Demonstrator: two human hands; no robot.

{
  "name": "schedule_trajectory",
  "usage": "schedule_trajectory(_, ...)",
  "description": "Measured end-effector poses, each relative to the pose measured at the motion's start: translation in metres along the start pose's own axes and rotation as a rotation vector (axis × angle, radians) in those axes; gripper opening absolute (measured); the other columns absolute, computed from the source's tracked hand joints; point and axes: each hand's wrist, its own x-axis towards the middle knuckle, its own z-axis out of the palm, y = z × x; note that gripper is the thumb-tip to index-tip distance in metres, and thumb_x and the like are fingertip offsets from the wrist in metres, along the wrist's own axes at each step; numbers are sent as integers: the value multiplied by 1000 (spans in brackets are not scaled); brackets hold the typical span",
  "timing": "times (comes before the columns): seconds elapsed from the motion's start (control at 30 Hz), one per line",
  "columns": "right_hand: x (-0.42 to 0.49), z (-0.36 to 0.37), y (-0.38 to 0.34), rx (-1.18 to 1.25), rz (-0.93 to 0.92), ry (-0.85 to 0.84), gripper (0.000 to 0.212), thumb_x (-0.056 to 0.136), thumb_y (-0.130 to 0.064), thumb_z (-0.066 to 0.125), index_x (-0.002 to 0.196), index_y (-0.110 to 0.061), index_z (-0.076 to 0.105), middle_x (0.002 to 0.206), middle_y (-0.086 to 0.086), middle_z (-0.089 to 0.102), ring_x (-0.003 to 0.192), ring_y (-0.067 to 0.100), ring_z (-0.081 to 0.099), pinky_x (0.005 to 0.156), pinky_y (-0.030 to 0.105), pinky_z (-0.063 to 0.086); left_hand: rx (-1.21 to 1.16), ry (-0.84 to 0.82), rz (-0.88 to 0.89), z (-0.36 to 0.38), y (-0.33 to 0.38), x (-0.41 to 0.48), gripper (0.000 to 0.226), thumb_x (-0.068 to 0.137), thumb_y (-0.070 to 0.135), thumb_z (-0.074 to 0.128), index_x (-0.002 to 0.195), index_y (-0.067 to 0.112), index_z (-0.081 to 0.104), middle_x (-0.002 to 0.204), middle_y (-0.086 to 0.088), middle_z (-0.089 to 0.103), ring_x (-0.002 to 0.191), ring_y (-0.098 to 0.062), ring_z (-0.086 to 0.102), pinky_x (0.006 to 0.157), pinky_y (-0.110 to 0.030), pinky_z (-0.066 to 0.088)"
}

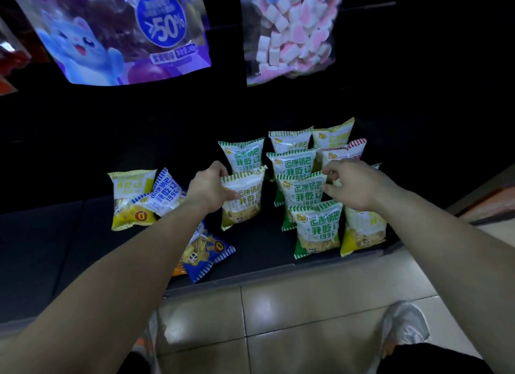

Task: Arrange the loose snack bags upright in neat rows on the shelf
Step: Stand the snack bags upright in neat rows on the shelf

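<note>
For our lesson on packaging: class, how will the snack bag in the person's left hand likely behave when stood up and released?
Probably light: the left hand holds the snack bag by one edge. Likely crinkly and puffy, judging by its bulging film. It may tip; the front blue bag lies flat.

Green-and-white striped edges, white face and green lettering on the front green snack bag (317,228), same deal on the green bag at the back (242,153). Olive stripes and a yellowish bottom on the olive-striped snack bag (245,206). Pink-red stripes on the pink-striped bag (345,152). Blue-and-white stripes on the blue bag (167,192). Bright yellow bottom on the yellow bag (126,189). Up top, purple pouch (111,39) with a blue cartoon cat, plus pink-and-white marshmallows (289,33). Black shelf (41,234), beige floor tiles (306,318).
</note>
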Motion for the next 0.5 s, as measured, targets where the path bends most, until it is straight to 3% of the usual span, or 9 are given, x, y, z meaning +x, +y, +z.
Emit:
schedule_trajectory(0.1, 10, 8, 8, 15, 35, -8, 50, 96, -42, 58, 140, -21, 49, 130, 6, 58, 113, 26, 58, 91, 45, 51, -22, -18, -16, 15, -5, 22, 54, 74, 35, 84, 112, 22, 48, 96, -5, 61, 71, -18, 57, 55, -31, 41)
schedule_trajectory(0.23, 25, 17, 4, 33, 34, -9, 49, 97, -41, 58, 140, -21, 49, 130, 6, 57, 110, 27, 58, 91, 46, 51, -44, -51, 13, 32, -12, 52, 68, 75, 35, 83, 134, 23, 50, 134, -10, 56, 113, -29, 57, 82, -34, 47)
schedule_trajectory(0.5, 46, 31, -23, 62, -25, -31, 46, 96, -42, 57, 139, -25, 49, 138, 4, 52, 117, 27, 55, 94, 45, 50, -59, -85, -31, 53, -16, 93, 77, 81, 25, 78, 148, 16, 40, 150, -14, 41, 133, -33, 43, 102, -38, 42)
